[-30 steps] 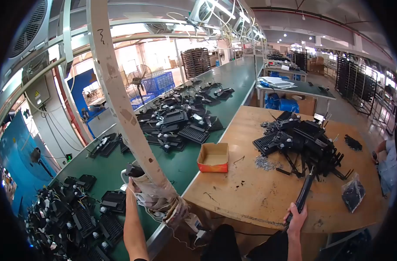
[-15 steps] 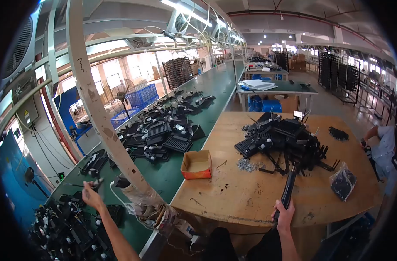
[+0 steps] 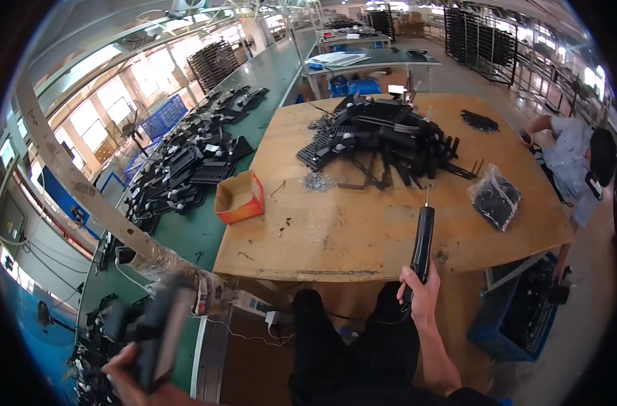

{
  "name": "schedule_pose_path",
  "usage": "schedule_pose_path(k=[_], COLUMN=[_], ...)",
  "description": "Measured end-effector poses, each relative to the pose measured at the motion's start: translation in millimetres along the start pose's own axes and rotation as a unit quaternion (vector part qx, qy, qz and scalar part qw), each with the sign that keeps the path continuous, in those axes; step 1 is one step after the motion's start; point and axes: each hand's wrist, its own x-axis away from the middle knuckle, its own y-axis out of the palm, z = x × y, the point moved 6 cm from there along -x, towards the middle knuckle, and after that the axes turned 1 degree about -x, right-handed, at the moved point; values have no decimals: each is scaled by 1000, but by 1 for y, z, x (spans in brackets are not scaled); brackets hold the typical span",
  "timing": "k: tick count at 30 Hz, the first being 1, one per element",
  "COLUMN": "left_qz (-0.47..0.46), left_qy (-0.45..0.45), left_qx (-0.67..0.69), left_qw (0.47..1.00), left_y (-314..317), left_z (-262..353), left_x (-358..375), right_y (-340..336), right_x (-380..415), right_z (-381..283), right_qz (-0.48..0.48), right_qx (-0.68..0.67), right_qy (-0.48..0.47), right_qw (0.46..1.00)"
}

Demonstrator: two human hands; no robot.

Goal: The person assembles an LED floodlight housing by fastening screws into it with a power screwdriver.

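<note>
In my right hand is a black electric screwdriver, its bit pointing away from me over the table's near edge. My left hand, low at the left, grips a black finned housing that is smeared by motion; its details are hard to make out. Below and behind it lie several black units on the green conveyor. On the wooden table a heap of black housings and brackets rises, with a pile of small silver screws at its near left.
An orange cardboard box stands at the table's left edge. To the right lie a plastic bag of black parts and a dark pile. Another person bends over a blue crate. A taped post rises at the left.
My view has turned right and down. My left hand has come nearer, bringing a black housing from over the conveyor. The screwdriver stays in my right hand. The other person now reaches to the crate.
</note>
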Motion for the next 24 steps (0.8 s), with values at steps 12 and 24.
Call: schedule_pose_path(k=[12,24], left_qz=[-310,-538], left_qy=[147,-100], left_qx=[-316,-314], left_qw=[885,776], left_y=[276,335], left_z=[-283,-402], left_x=[176,61], right_y=[-44,-54], right_x=[7,-69], right_z=[-15,-5], right_qz=[93,109], right_qx=[20,90], right_qy=[-56,-131], right_qw=[994,981])
